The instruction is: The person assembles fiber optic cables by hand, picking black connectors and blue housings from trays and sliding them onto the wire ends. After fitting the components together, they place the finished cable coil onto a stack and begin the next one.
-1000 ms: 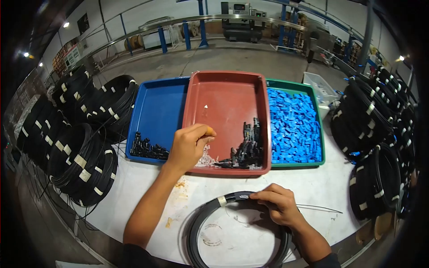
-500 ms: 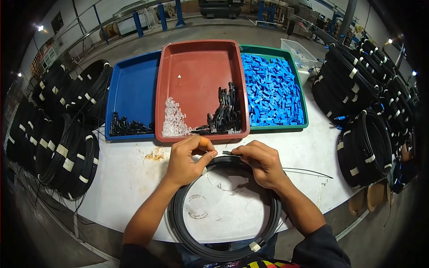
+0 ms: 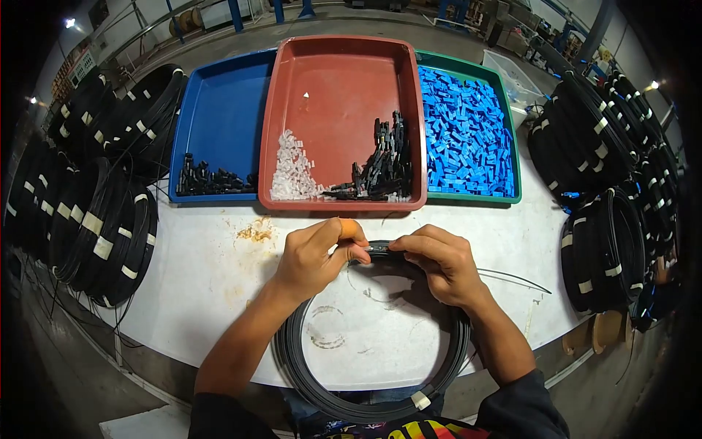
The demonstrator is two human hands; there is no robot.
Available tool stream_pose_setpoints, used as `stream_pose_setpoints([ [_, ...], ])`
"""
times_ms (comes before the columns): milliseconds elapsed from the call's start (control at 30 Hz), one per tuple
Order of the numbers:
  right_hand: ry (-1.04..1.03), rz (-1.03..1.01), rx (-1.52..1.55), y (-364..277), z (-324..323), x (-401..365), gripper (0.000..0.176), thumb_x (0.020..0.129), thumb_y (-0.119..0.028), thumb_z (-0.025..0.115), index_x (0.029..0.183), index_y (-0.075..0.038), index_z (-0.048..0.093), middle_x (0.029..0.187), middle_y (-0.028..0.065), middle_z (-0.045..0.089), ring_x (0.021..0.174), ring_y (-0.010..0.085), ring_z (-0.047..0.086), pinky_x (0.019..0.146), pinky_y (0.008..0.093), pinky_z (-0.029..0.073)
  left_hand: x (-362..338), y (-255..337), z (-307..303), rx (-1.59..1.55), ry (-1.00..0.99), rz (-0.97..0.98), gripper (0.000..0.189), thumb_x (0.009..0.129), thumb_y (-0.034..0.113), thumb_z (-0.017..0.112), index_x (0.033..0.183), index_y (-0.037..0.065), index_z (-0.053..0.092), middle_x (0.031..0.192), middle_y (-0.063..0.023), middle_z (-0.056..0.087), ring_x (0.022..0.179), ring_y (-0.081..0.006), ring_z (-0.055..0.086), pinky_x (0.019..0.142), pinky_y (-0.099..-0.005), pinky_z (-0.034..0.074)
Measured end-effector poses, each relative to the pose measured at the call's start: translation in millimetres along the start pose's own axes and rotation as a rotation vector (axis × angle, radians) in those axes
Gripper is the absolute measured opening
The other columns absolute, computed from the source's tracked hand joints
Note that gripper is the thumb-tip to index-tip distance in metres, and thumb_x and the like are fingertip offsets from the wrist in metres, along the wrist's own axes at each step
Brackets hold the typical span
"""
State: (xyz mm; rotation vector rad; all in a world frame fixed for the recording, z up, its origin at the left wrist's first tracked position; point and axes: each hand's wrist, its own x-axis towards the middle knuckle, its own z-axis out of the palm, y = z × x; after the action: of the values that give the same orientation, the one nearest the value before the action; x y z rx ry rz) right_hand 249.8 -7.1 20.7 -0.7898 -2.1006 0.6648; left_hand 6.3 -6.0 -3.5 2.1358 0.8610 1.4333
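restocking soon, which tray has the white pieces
The red middle tray; the blue tray shows only black pieces, the green tray only blue ones.

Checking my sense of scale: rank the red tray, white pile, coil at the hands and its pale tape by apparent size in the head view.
1. Red tray and coil: spans look alike and the coil is nearer, so unranked.
2. White pile
3. Tape

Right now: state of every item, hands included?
Bare left hand: grip closed.
Bare right hand: grip closed.
Small dark connector: pinched between both, at its ends.
Round black cable coil: wound, taped at near side.
Blue plastic tray: black parts at near end.
Red plastic tray: part-filled, whitish pieces near left, black parts near right.
Green plastic tray: blue pieces throughout.
Other black coils, both sides: taped, stacked.
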Motion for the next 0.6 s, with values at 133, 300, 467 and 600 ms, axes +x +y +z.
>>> stream_pose_setpoints([
  [133, -0.005, -0.019, 0.021, 1.1, 0.2, -0.5, 0.045, 0.075, 0.019, 0.060, 0.112, -0.002, 0.073, 0.088, 0.0131, 0.067, 0.080, 0.0270, 0.069, 0.072, 0.0336, 0.056, 3.3, 3.2, -1.2, 0.064, -0.047, 0.012, 0.023, 0.082, -0.015, 0.072, 0.094, -0.004, 0.056, 0.084, -0.0151, 0.073, 0.075, -0.0209, 0.075, 0.067, -0.0301, 0.062],
  [300, -0.016, -0.011, 0.023, 1.5, 0.5, -1.6, 0.047, 0.073, 0.020, 0.059, 0.112, -0.002, 0.073, 0.089, 0.0133, 0.067, 0.080, 0.0265, 0.069, 0.072, 0.0336, 0.057, 4.0, 5.5, -0.6, 0.063, -0.039, 0.008, 0.022, 0.082, -0.013, 0.074, 0.093, -0.004, 0.056, 0.083, -0.0139, 0.074, 0.074, -0.0200, 0.075, 0.067, -0.0293, 0.061],
  [467, -0.034, 0.032, 0.012, -0.2, -0.4, -1.9, 0.040, 0.078, 0.020, 0.061, 0.109, -0.002, 0.075, 0.094, 0.0124, 0.071, 0.086, 0.0253, 0.072, 0.074, 0.0323, 0.057, 3.2, 4.3, -0.6, 0.054, -0.043, 0.004, 0.022, 0.083, -0.011, 0.075, 0.092, -0.003, 0.057, 0.083, -0.0137, 0.074, 0.075, -0.0197, 0.075, 0.066, -0.0290, 0.061],
  [600, -0.027, 0.044, 0.003, -2.7, -1.3, -1.2, 0.040, 0.078, 0.020, 0.061, 0.109, -0.002, 0.075, 0.094, 0.0127, 0.071, 0.086, 0.0252, 0.072, 0.075, 0.0321, 0.057, 3.5, 5.4, -0.3, 0.038, -0.027, -0.001, 0.021, 0.083, -0.010, 0.075, 0.092, -0.003, 0.057, 0.082, -0.0136, 0.073, 0.074, -0.0196, 0.075, 0.066, -0.0288, 0.061],
])
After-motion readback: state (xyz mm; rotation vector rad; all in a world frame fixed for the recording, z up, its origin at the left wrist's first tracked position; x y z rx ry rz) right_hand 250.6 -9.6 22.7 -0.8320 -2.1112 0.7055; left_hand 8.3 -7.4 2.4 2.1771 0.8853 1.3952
